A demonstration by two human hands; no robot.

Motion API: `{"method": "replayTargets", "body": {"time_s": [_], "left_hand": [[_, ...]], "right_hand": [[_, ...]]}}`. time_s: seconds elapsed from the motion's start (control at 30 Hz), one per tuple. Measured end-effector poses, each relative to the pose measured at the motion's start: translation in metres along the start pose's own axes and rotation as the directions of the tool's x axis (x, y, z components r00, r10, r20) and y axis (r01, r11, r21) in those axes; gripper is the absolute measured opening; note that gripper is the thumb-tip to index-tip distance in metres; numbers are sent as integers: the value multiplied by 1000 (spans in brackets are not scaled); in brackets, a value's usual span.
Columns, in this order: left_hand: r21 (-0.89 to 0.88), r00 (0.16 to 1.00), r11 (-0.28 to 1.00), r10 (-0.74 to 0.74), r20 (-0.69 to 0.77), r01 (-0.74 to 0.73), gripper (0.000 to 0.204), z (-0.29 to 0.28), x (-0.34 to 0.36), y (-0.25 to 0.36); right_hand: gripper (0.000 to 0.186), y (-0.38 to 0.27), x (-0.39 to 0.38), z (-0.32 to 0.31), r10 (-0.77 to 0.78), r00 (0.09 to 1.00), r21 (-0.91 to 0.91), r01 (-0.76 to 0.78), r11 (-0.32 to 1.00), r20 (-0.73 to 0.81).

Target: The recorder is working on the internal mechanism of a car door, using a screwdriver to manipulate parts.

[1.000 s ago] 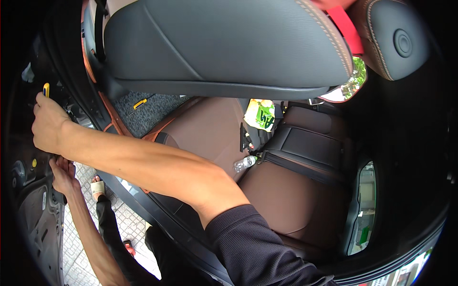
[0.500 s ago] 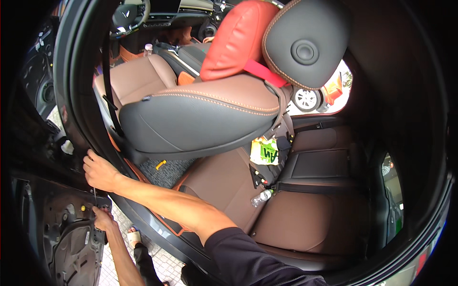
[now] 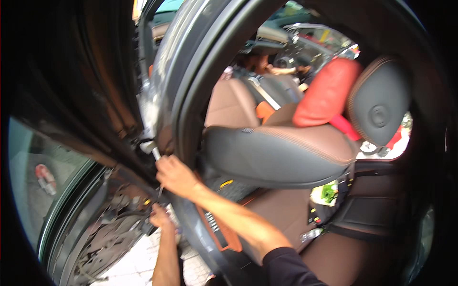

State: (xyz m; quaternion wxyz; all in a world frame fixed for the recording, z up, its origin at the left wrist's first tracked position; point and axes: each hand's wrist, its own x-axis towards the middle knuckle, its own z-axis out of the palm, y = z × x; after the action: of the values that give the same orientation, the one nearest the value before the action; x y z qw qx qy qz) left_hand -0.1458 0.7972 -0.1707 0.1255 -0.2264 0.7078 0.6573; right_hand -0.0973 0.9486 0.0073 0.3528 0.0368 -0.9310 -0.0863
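Note:
Between the car body and the opened rear door (image 3: 109, 238), whose inner metal shows, both my hands work close together. My right hand (image 3: 175, 176) is closed at the door pillar (image 3: 183, 128), its fingers curled round something mostly hidden. A pale, narrow piece (image 3: 155, 151) shows just above those fingers. Below this hand a thin, rod-like line (image 3: 161, 191) runs down toward my left hand. My left hand (image 3: 161, 216) is at the door's edge, fingers bent in against it beside a small yellow part (image 3: 147, 202). Blur hides what its fingertips grip.
The front seat (image 3: 272, 155), with a red cushion (image 3: 329, 90) and black headrest (image 3: 381, 100), stands beyond my right arm. A yellow object (image 3: 226, 183) lies on the floor. A clear bottle (image 3: 311, 234) rests on the rear seat (image 3: 281, 214). Orange-edged trim (image 3: 224, 233) lines the sill.
The view has swung left, so the seats sit farther right and more of the door shows, with its window glass. Both hands stay close together at the door's edge.

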Motion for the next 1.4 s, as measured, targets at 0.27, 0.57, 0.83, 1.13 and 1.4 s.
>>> {"method": "replayTargets", "body": {"time_s": [0.27,0.57,0.83,1.13,1.4], "left_hand": [[-241,973,970,46,228,11,24,10,-20,1],[-235,961,965,-46,272,113,38,-16,-21,14],[-271,981,956,-60,187,110,25,2,-27,12],[-383,976,924,71,208,14,16,-28,8,-40],[-326,907,918,-77,413,226,36,-42,-27,9]], "right_hand": [[13,17,-16,8,94,996,23,-93,995,-7],[36,-1,-16,18,198,974,160,-180,971,-109],[35,1,-23,17,204,977,154,-193,969,-57],[31,-9,-21,19,300,949,211,-275,938,-96],[39,-1,-30,12,279,960,202,-268,942,-25]]}}
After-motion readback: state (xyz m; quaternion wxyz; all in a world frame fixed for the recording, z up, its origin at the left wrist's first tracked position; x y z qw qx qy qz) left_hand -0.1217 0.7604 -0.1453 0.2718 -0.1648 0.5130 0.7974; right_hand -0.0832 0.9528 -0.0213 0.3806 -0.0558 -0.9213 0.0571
